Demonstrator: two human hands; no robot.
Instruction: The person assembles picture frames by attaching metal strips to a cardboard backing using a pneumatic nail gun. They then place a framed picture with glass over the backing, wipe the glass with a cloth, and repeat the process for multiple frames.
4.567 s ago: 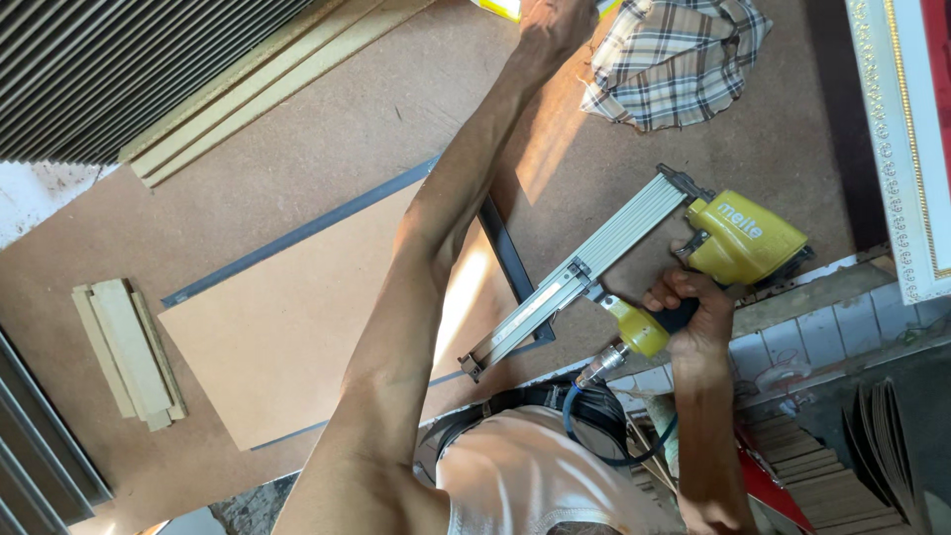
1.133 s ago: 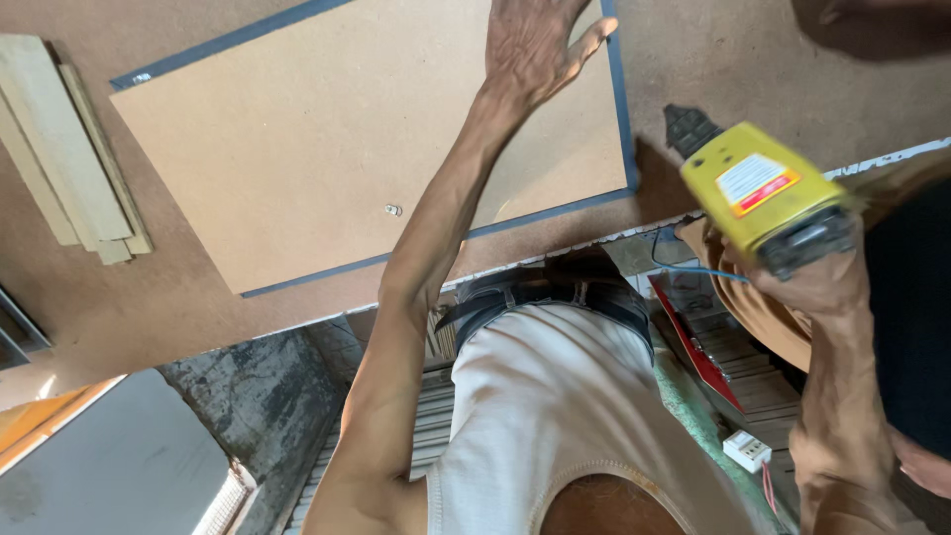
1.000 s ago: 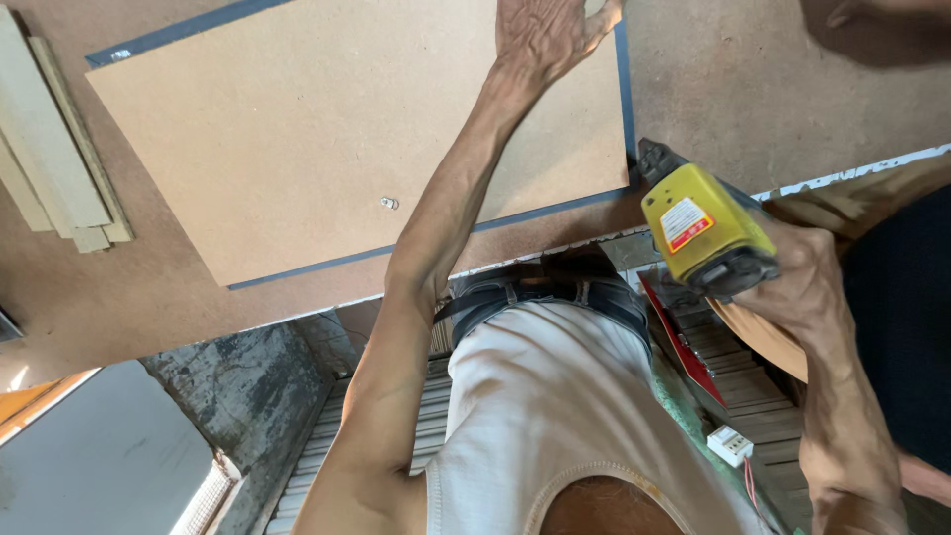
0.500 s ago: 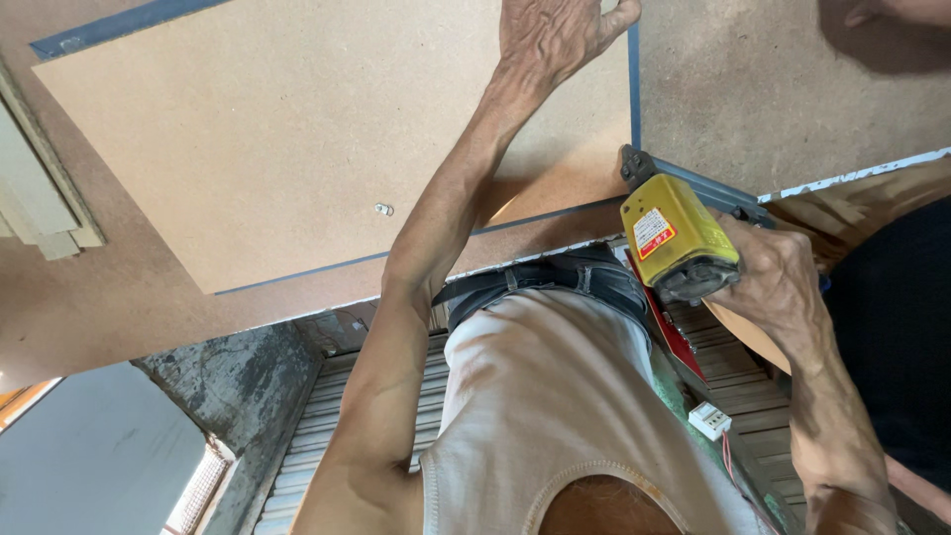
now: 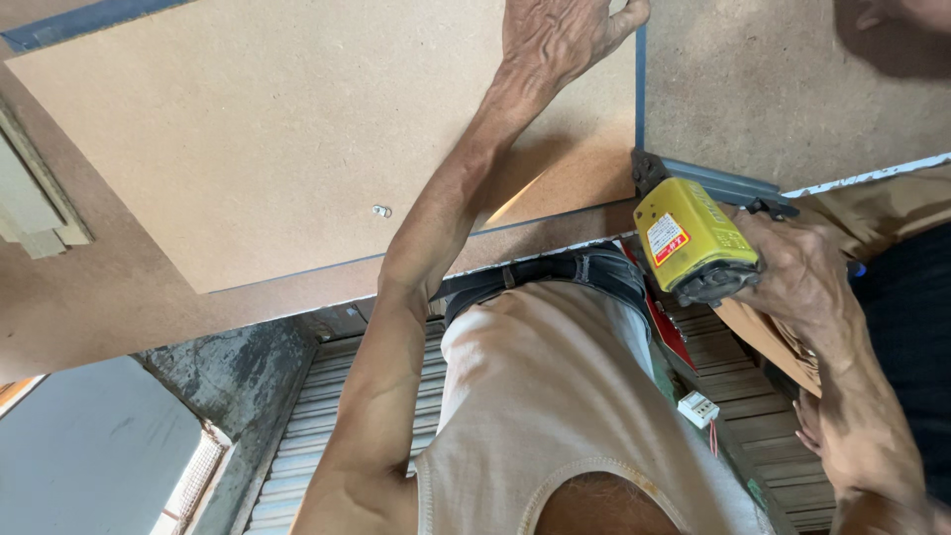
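Left hand (image 5: 565, 40) spread flat and open on the far right corner of the hardboard panel (image 5: 297, 149), palm down, fingers splayed toward the dark frame edge (image 5: 639, 99), gripping nothing, only pressing. Right hand (image 5: 802, 282) closed round the handle of a yellow nail gun (image 5: 693, 243), fingers wrapped tight, the grip itself mostly hidden under the hand. Gun's body tilted, its labelled face turned up toward the camera, its dark nose set against the near right corner of the frame, just where the grey-blue rail meets the panel's lower edge. Panel lying flat on the brown desk (image 5: 792, 89), filling most of the upper view, bordered by the thin dark frame along its right and near sides. Small metal fitting (image 5: 381, 210) fixed in the panel near its near edge, well apart from both hands. Pale wooden strips (image 5: 30, 198) stacked at the far left of the desk, partly cut off by the picture's edge. Below the desk's lip — a dark belt (image 5: 535, 272) and a beige sleeveless shirt (image 5: 555, 416), with the left forearm crossing over them up to the panel. Small white plastic part (image 5: 699, 407) among stacked wood mouldings low on the right, too small to make out further.
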